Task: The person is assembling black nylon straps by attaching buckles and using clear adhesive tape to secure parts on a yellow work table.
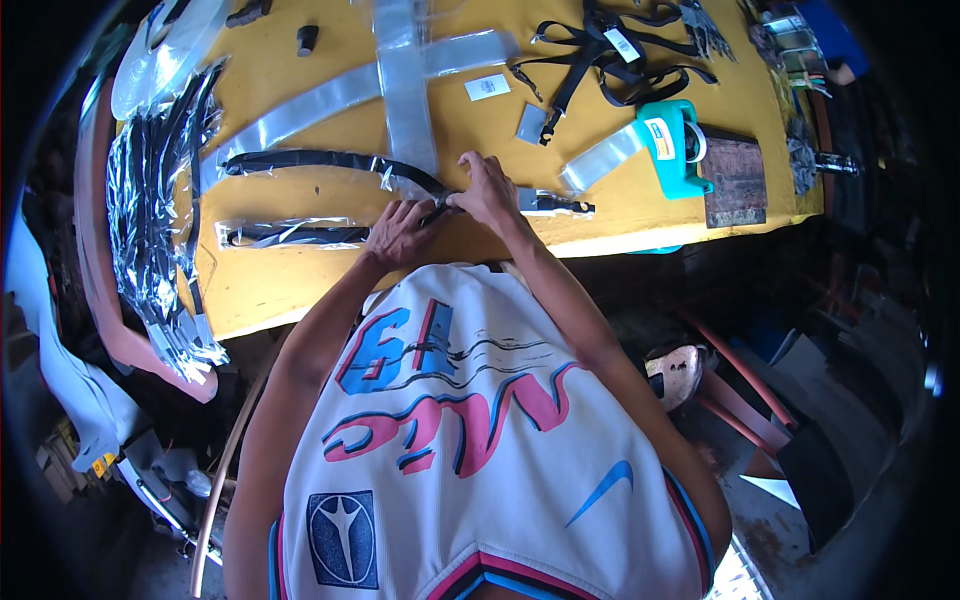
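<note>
Both of my hands work near the front edge of a yellow table. My left hand is closed on a black strap, and my right hand pinches the same strap just to its right. That strap curves away to the left, with clear film glinting along it. Below it lies a second black strap in a clear plastic sleeve, which passes toward my left hand. A black buckle end in clear plastic sticks out to the right of my right hand. My fingers hide the gripped part.
Bagged black straps are piled at the left. Flat clear plastic sleeves cross the middle. Loose black straps with tags lie at the far right. A teal tape dispenser stands beside a worn brown board.
</note>
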A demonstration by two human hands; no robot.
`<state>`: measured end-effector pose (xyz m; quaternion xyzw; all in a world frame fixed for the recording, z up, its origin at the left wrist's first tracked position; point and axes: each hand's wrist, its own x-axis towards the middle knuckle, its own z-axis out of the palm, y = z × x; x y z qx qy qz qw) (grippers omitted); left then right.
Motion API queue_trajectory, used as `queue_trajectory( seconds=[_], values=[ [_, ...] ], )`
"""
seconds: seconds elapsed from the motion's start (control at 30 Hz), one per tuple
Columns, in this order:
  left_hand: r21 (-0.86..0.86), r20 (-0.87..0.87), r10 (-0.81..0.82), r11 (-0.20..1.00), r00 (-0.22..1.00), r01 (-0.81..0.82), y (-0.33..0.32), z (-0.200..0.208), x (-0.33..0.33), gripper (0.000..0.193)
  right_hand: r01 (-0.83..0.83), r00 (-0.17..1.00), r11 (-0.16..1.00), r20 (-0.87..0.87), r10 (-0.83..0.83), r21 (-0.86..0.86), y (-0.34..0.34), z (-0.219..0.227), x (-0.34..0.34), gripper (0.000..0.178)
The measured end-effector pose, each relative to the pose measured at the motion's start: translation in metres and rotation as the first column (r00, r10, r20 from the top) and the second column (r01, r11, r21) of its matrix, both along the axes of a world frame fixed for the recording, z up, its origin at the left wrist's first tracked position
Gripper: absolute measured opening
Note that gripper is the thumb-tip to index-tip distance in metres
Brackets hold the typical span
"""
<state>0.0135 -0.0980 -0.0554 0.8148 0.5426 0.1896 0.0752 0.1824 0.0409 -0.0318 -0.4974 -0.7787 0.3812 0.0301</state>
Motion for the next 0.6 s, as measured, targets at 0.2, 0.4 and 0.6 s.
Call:
queue_trajectory(
  seconds=[0.2,0.4,0.6],
  values=[
    [0.015,-0.009,0.006,1.0,1.0,-0.005,0.0,-0.002,0.001,0.06,-0.009,0.989,1.0,0.149,0.01,-0.004,0.008,0.002,-0.007,0.074],
    [-0.002,-0.001,0.005,1.0,1.0,-0.005,0.003,0.004,0.002,0.06,-0.047,0.975,0.999,0.218,0.051,-0.024,0.017,0.007,-0.013,0.073],
    [-0.014,-0.031,0.013,1.0,0.999,-0.014,0.002,0.001,0.003,0.06,-0.008,0.991,1.0,0.132,0.006,0.017,0.024,-0.008,-0.011,0.065]
  ],
)
